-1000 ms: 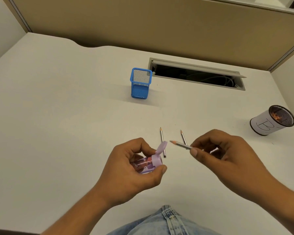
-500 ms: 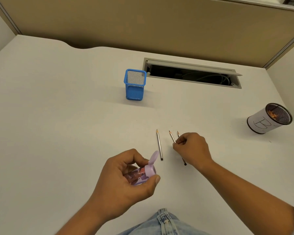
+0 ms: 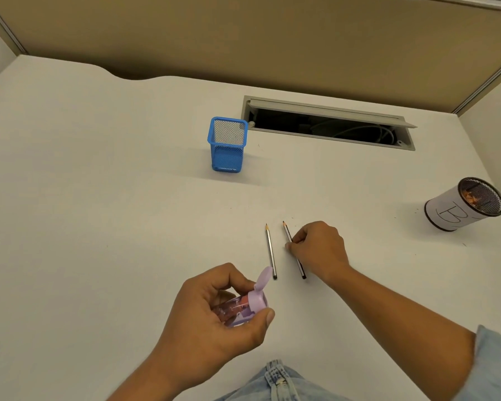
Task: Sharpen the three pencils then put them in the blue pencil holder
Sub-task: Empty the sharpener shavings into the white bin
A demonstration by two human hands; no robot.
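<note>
Seen from the head camera, the left hand [image 3: 211,316] is curled around a small purple pencil sharpener [image 3: 243,309] with a clear barrel. The thumb is underneath and the fingers on top, and the sharpener's rounded lid stands flipped open. Just ahead of this hand and a little to its right lies a loose pencil [image 3: 270,250], slim and grey, flat on the white desk [image 3: 99,198] with its sharpened tip pointing away. The right hand [image 3: 320,250] rests knuckles-up on the desk, its fingers closed in a pinch on a second grey pencil [image 3: 287,231]. That pencil's point sticks out ahead of the fingers and its blunt end shows behind them. Whether another pencil lies under this hand cannot be told. The blue square mesh pencil holder [image 3: 226,157] stands upright, well ahead of both hands and left of the right one. Far to the right hand's right sits a round mesh cup [image 3: 457,215] wrapped in white paper marked B, tilted in this wide view, with orange shavings inside.
</note>
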